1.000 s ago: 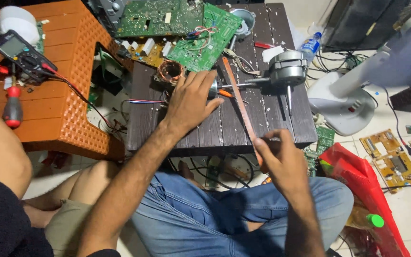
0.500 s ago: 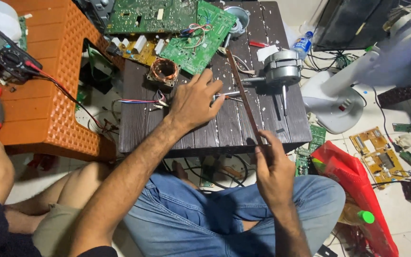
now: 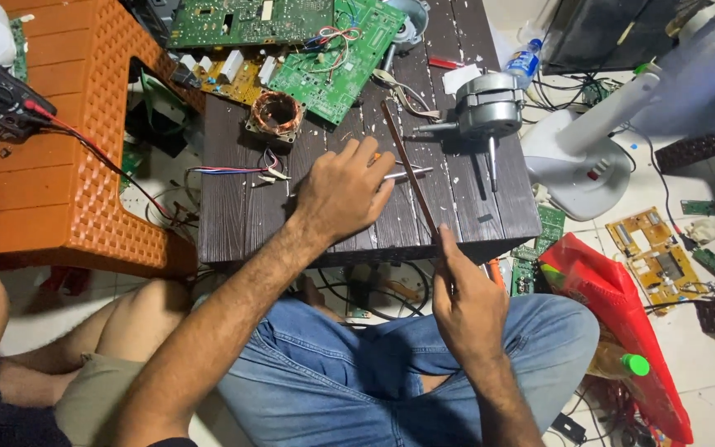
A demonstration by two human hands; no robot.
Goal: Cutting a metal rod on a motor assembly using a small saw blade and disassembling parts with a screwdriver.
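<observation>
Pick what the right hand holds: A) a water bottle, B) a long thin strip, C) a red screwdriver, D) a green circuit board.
B: the right hand grips the near end of a long thin brown strip that slants up over the dark table.

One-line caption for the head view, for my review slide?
Left hand pins a thin metal shaft on the dark table; right hand holds a long brown strip.

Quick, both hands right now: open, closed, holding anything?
Left hand: closed on a thin metal rod lying on the dark table.
Right hand: closed around a long brown strip.
</observation>
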